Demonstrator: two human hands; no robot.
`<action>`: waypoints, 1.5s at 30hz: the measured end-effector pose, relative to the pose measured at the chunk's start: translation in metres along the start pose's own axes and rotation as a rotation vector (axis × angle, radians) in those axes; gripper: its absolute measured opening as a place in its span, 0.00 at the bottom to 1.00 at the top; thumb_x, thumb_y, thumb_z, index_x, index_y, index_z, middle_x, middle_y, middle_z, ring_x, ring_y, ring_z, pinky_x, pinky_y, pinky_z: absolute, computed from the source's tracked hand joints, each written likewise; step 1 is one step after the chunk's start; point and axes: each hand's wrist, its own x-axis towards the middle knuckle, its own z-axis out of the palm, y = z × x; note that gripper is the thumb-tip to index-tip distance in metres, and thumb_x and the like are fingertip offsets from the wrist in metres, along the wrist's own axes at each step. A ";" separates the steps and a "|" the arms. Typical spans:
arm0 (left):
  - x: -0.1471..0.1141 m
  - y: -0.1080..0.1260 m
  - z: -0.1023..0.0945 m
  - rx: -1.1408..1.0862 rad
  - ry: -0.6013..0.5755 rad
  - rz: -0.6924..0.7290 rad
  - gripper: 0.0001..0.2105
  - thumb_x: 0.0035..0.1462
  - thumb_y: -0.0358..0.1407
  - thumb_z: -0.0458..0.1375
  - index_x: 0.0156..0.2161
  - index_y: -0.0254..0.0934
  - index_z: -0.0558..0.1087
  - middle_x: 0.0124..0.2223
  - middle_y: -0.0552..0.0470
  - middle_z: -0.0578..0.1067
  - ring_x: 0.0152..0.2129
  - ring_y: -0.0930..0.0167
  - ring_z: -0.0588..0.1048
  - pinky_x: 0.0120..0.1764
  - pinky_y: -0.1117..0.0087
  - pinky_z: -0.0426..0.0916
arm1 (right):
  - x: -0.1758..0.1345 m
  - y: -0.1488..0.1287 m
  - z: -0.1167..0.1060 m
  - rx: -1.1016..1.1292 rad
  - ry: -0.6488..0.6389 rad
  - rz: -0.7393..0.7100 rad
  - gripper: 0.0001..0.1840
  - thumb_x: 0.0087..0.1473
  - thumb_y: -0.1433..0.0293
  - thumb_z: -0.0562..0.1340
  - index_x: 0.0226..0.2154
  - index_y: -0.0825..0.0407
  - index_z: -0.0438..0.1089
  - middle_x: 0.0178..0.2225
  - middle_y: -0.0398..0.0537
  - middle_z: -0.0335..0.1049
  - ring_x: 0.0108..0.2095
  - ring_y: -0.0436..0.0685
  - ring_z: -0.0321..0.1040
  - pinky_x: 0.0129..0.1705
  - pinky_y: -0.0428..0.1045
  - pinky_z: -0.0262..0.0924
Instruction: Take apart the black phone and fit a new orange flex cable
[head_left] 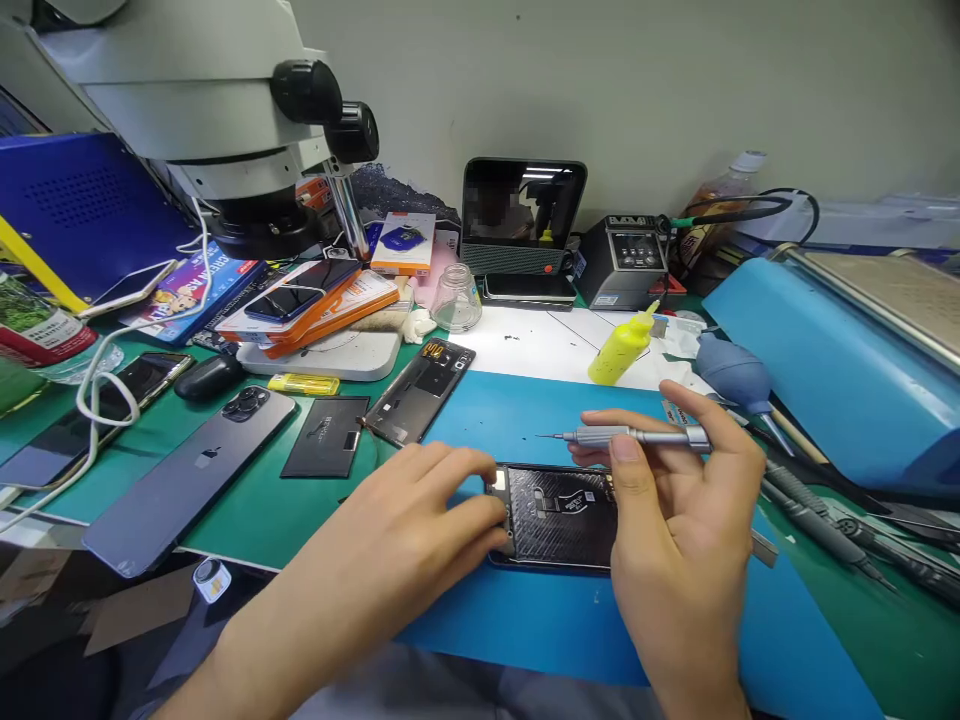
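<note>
In the head view, the left hand [427, 520] is resting on the blue mat [525, 410], its fingertips pressing on the left end of an opened phone [559, 515] that is lying flat with its black inner cover facing up; this hand is steadying the phone rather than closing around anything. The right hand [675, 520] is gripping a slim silver screwdriver [637, 436] between thumb and fingers, holding it nearly level just above the phone, with the fine tip pointing left and touching nothing.

Around them, the surface [247, 500] is crowded: a yellow squeeze bottle [621, 350] is standing tilted behind the phone, a blue dust blower [731, 370] is lying near the right hand, and a second opened phone frame [421, 390], a loose black battery [326, 437] and a grey phone [187, 470] lying face down are sitting to the left. A microscope [225, 110] is hanging over the far left.

As a judgement, the main risk is a slip: the sharp tip is hovering close to the left fingertips and the exposed internals, so a jerk could scratch the cover or prick a finger. Small dark specks, possibly screws, are lying on the white pad [540, 345]; a sweep of either sleeve could scatter them. The tilted bottle could also tip if the right hand is nudged backward.
</note>
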 end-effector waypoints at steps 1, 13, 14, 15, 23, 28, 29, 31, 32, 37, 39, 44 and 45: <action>0.006 -0.002 -0.002 -0.004 0.000 -0.018 0.14 0.85 0.37 0.51 0.51 0.41 0.81 0.55 0.47 0.80 0.45 0.61 0.80 0.49 0.56 0.76 | 0.000 0.000 0.000 0.011 0.014 -0.003 0.26 0.76 0.55 0.67 0.69 0.45 0.65 0.50 0.51 0.83 0.43 0.60 0.83 0.49 0.60 0.83; 0.084 -0.028 0.029 0.040 -0.151 -0.038 0.12 0.78 0.28 0.61 0.38 0.36 0.80 0.41 0.47 0.81 0.41 0.63 0.76 0.45 0.62 0.69 | 0.000 0.000 -0.002 0.086 0.052 -0.023 0.25 0.77 0.59 0.67 0.69 0.45 0.63 0.49 0.49 0.82 0.45 0.57 0.83 0.51 0.58 0.82; 0.084 -0.028 0.028 -0.002 -0.141 -0.065 0.12 0.77 0.28 0.61 0.38 0.36 0.79 0.42 0.47 0.81 0.42 0.63 0.76 0.46 0.62 0.70 | 0.000 -0.001 -0.002 0.085 0.056 -0.024 0.25 0.77 0.59 0.67 0.69 0.45 0.63 0.50 0.49 0.82 0.46 0.57 0.83 0.52 0.57 0.82; 0.083 -0.027 0.026 -0.054 -0.122 -0.098 0.11 0.77 0.28 0.62 0.38 0.37 0.79 0.43 0.47 0.81 0.43 0.63 0.77 0.48 0.62 0.70 | 0.000 -0.002 -0.002 0.085 0.062 -0.025 0.26 0.76 0.59 0.67 0.69 0.45 0.63 0.50 0.49 0.81 0.46 0.57 0.83 0.53 0.57 0.82; 0.031 -0.012 0.002 -0.722 0.060 -0.496 0.15 0.85 0.44 0.44 0.44 0.44 0.64 0.35 0.57 0.72 0.29 0.71 0.71 0.31 0.71 0.69 | -0.003 -0.014 -0.005 0.262 -0.067 0.079 0.24 0.76 0.58 0.68 0.68 0.39 0.66 0.47 0.45 0.83 0.40 0.54 0.83 0.45 0.50 0.83; -0.004 -0.001 0.013 -0.966 0.104 -0.636 0.22 0.85 0.52 0.48 0.38 0.43 0.64 0.33 0.57 0.67 0.27 0.73 0.65 0.31 0.73 0.67 | -0.003 -0.015 -0.006 0.298 -0.228 0.133 0.23 0.75 0.56 0.68 0.67 0.38 0.69 0.45 0.46 0.84 0.32 0.54 0.83 0.36 0.49 0.84; -0.006 -0.001 0.014 -1.012 0.102 -0.651 0.21 0.84 0.52 0.51 0.39 0.42 0.67 0.33 0.57 0.70 0.27 0.74 0.66 0.31 0.73 0.68 | -0.002 -0.015 -0.006 0.308 -0.243 0.142 0.24 0.74 0.56 0.69 0.67 0.38 0.69 0.45 0.46 0.85 0.32 0.54 0.83 0.35 0.49 0.84; -0.007 -0.001 0.016 -1.108 0.089 -0.668 0.18 0.80 0.51 0.60 0.41 0.41 0.75 0.33 0.56 0.76 0.27 0.75 0.72 0.31 0.75 0.70 | 0.000 -0.016 -0.006 0.333 -0.265 0.166 0.24 0.73 0.55 0.70 0.66 0.40 0.70 0.43 0.46 0.85 0.30 0.55 0.83 0.34 0.49 0.84; -0.007 -0.001 0.016 -1.153 0.084 -0.671 0.15 0.78 0.49 0.64 0.42 0.40 0.78 0.34 0.55 0.79 0.28 0.75 0.75 0.31 0.76 0.72 | 0.001 -0.016 -0.006 0.348 -0.274 0.178 0.24 0.73 0.55 0.70 0.65 0.40 0.70 0.42 0.45 0.86 0.30 0.55 0.83 0.34 0.49 0.84; -0.005 -0.002 0.016 -1.302 0.108 -0.666 0.06 0.71 0.39 0.72 0.41 0.40 0.88 0.36 0.52 0.87 0.32 0.73 0.85 0.37 0.76 0.80 | 0.000 -0.014 -0.008 0.392 -0.312 0.196 0.23 0.74 0.56 0.69 0.66 0.39 0.70 0.43 0.46 0.86 0.30 0.57 0.84 0.35 0.51 0.85; -0.005 -0.002 0.017 -1.328 0.121 -0.659 0.06 0.72 0.38 0.70 0.43 0.41 0.90 0.38 0.52 0.89 0.32 0.73 0.86 0.37 0.77 0.81 | -0.002 -0.013 -0.008 0.396 -0.319 0.187 0.22 0.75 0.58 0.68 0.67 0.37 0.71 0.43 0.46 0.85 0.31 0.56 0.84 0.36 0.50 0.85; -0.005 -0.002 0.018 -1.358 0.145 -0.660 0.06 0.73 0.36 0.70 0.44 0.43 0.91 0.38 0.53 0.90 0.31 0.74 0.86 0.37 0.79 0.82 | -0.003 -0.016 -0.006 0.374 -0.298 0.166 0.21 0.74 0.58 0.69 0.65 0.36 0.72 0.42 0.45 0.86 0.30 0.56 0.84 0.34 0.49 0.84; -0.005 -0.002 0.018 -1.365 0.147 -0.661 0.06 0.73 0.36 0.70 0.44 0.43 0.91 0.38 0.53 0.90 0.31 0.74 0.87 0.37 0.79 0.82 | -0.003 -0.017 -0.006 0.375 -0.302 0.158 0.20 0.74 0.58 0.69 0.64 0.36 0.71 0.42 0.44 0.86 0.30 0.56 0.84 0.33 0.49 0.84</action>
